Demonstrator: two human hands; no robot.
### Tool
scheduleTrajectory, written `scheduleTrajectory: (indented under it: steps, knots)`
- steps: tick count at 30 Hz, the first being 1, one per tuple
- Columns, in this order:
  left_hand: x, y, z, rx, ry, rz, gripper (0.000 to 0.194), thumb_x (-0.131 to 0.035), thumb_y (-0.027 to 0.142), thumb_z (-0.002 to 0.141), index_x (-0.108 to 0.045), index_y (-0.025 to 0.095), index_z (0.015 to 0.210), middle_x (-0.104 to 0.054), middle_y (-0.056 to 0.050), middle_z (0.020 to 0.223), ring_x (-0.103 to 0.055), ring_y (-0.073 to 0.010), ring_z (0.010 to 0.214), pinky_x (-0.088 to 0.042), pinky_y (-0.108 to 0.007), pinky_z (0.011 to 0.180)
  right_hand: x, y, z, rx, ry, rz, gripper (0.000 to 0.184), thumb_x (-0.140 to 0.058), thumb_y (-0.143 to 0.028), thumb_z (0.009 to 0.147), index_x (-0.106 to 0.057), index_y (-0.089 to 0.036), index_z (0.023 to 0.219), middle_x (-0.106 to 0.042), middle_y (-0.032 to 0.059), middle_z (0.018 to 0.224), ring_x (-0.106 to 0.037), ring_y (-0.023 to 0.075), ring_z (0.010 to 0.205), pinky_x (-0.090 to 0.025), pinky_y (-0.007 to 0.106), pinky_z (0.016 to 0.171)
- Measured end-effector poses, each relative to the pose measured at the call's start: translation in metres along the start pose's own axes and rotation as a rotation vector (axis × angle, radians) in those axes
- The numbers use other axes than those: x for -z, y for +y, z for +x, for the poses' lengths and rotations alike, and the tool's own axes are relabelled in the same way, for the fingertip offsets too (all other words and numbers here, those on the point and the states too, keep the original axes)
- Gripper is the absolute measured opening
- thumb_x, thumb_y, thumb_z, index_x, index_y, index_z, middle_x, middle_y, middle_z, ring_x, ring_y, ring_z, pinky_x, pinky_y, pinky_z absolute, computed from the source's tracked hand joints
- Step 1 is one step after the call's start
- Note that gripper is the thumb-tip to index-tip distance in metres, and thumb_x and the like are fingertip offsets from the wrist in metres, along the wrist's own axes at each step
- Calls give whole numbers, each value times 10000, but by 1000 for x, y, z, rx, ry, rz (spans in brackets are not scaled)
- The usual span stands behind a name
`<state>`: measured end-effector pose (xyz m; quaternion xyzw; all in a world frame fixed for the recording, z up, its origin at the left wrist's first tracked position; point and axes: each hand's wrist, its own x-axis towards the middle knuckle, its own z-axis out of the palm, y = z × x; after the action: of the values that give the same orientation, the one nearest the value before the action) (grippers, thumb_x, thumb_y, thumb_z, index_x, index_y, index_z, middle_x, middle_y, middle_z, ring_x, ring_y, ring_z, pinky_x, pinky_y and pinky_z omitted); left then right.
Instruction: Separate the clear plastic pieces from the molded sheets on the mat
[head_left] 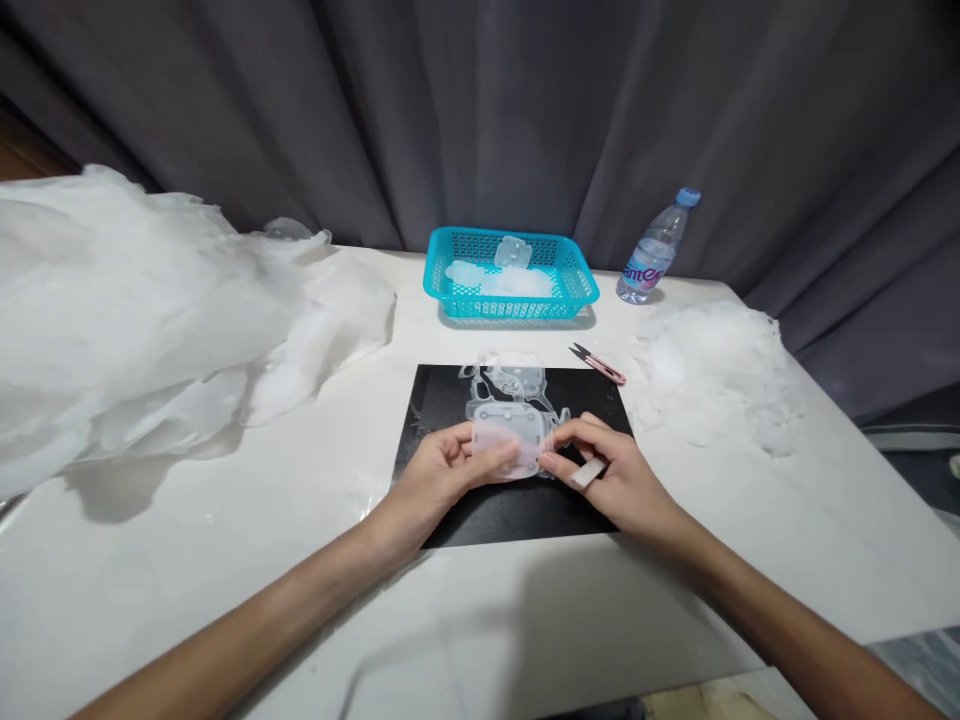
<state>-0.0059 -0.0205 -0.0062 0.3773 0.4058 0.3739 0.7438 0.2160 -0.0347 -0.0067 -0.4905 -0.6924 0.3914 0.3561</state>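
Over the black mat (517,510), my left hand (446,460) grips a translucent, square, rounded-corner moulded sheet piece (508,425), thumb lying across its face. My right hand (604,460) is closed at the piece's right edge, thumb and forefinger pinched there. A pale, flat, bar-like handle (589,473) sticks out from its fingers; the tool's other end is hidden. Behind the held piece, more translucent moulded sheet with cut-out openings (517,375) lies on the mat's far part.
A turquoise basket (512,308) holding several translucent pieces stands at the back. Right of it is a water bottle (651,255). Pink-handled thread snips (598,364) lie beyond the mat. A large whitish translucent heap (135,320) fills the left; a smaller pile of scraps (709,370) sits right.
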Motion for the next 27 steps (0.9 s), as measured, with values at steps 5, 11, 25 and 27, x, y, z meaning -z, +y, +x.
scheduleTrajectory:
  steps: [5,11,25,27]
  knots:
    - [-5,2,-2,18,88,85,344,-948,391,716,-804,130,888,-800,-56,824,-713,-149,748,-580,-218,692,-1,0,-6,221,19,-159,56,-638,-245,1008,-690,-227,1005,-698,44,924,-571,198,863,-448,317,758]
    - [-18,3,-12,157,-44,-9,347,-947,380,711,-788,105,851,-777,-70,787,-695,-131,691,-537,-192,623,-6,10,5,121,198,-292,101,-644,-145,926,-673,-223,870,-693,26,826,-596,199,795,-442,309,705]
    - [12,-7,-5,-202,-15,875,161,-650,313,871,-665,176,955,-514,49,623,-427,-132,552,-290,-245,530,49,-2,21,155,78,-75,197,-639,-340,997,-689,-199,869,-673,10,806,-580,147,689,-432,288,656]
    - [10,-4,-8,-228,-17,873,167,-607,320,908,-685,182,962,-564,28,651,-480,-154,580,-327,-257,556,36,-7,32,193,-26,-115,124,-653,-301,980,-726,-206,950,-732,30,931,-646,176,842,-474,306,768]
